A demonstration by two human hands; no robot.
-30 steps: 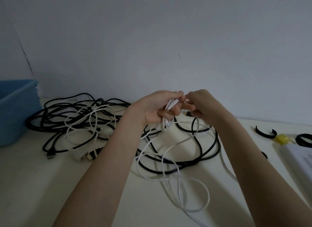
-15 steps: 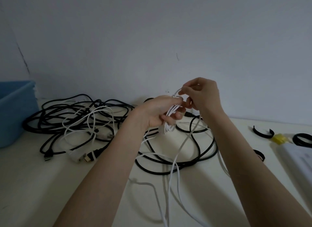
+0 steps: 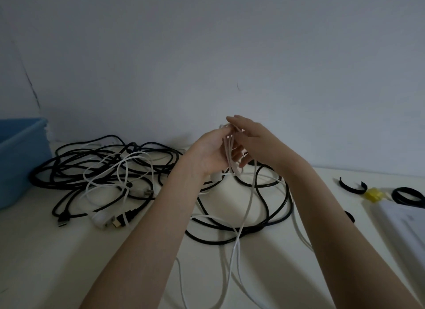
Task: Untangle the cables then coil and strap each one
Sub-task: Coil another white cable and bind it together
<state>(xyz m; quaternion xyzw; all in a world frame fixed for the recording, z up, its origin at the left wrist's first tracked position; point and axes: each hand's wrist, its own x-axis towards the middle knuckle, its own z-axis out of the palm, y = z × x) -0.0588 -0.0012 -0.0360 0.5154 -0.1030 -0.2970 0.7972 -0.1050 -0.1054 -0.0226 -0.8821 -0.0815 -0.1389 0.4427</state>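
white cable [image 3: 230,152] coils in left hand [image 3: 212,153] — right hand [image 3: 257,145] touching.

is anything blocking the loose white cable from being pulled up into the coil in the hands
Yes. The white cable trailing from the left hand and right hand drops across the black cable loop on the table and seems to cross its strands, so it may snag there.

I see white cable [image 3: 243,219] looped between my hands; black cables [image 3: 96,161] heaped left, more white strands [image 3: 125,170] threaded through; gold-tipped plug [image 3: 117,222] at heap's front; blue bin [image 3: 20,156] far left; black straps [image 3: 351,185] right; yellow piece [image 3: 374,194] beside white box [image 3: 404,226]; table [image 3: 46,251] cream; wall [image 3: 207,55] pale grey.
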